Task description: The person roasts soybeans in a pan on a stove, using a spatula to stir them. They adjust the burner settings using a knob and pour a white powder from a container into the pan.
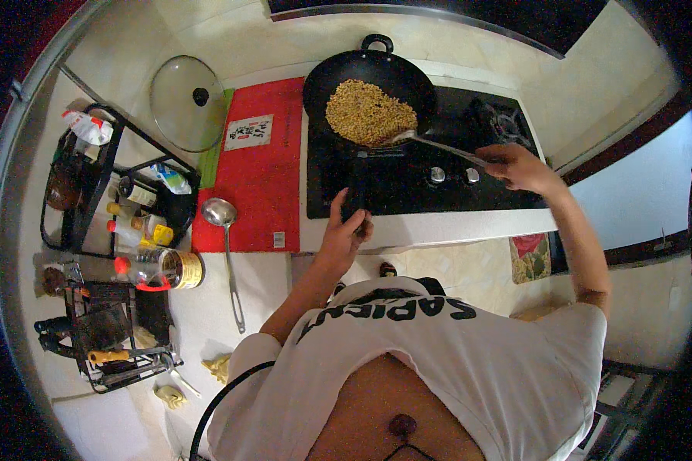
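A black wok [323,75] sits over the left side of the black gas stove [380,184]. Many small golden-brown grains or beans [366,109] are heaped across its bottom. My left hand [344,233] grips the wok's long dark handle [356,184] at the front edge of the counter. In my right hand [519,167] is the handle of a metal spatula [447,148]. Its blade touches the near right side of the heap and is partly hidden among the grains.
Left of the stove lies a red box or board [265,190], with a steel ladle [219,212] beside it. A glass lid [179,115] leans near the wall. Bottles crowd a black rack [118,173]; a large oil bottle [161,269] stands in front. Beyond is a utensil rack [115,369].
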Available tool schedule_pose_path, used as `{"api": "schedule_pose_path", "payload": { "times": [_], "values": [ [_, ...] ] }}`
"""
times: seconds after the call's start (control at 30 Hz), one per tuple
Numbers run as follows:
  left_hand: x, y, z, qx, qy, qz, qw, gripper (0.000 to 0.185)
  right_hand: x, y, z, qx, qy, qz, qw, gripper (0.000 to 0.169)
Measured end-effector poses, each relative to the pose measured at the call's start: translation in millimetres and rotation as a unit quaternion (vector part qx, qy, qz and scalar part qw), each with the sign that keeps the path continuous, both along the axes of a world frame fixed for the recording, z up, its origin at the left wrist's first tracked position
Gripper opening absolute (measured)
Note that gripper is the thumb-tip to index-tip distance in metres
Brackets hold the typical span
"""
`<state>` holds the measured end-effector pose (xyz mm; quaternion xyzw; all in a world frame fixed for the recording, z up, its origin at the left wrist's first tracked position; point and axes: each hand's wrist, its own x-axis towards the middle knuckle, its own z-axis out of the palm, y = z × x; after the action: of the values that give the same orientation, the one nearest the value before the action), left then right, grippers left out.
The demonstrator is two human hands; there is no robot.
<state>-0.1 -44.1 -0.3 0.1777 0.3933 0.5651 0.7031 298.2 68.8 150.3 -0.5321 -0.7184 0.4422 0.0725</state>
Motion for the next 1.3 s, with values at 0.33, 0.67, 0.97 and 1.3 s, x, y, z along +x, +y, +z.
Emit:
{"api": "schedule_pose_path", "payload": {
  "times": [0.33,0.67,0.97,1.3],
  "values": [
    [-2,2,-4,0.007,-0.007,-0.016,1.0,0.058,-113,76,-120,0.214,0.036,-0.098,0.971,0.037],
    [-2,0,-10,0.024,0.026,-0.019,0.999,0.056,-56,20,-20,-0.016,0.048,-0.014,0.999,0.038],
    [-1,1,-7,0.024,0.004,-0.017,1.0,0.056,-22,24,-16,0.019,-0.006,0.009,1.0,0.037],
    [-2,0,-7,0.03,-0.002,-0.021,0.999,0.057,-98,134,-124,0.406,-0.038,0.042,0.912,0.037]
  ]
}}
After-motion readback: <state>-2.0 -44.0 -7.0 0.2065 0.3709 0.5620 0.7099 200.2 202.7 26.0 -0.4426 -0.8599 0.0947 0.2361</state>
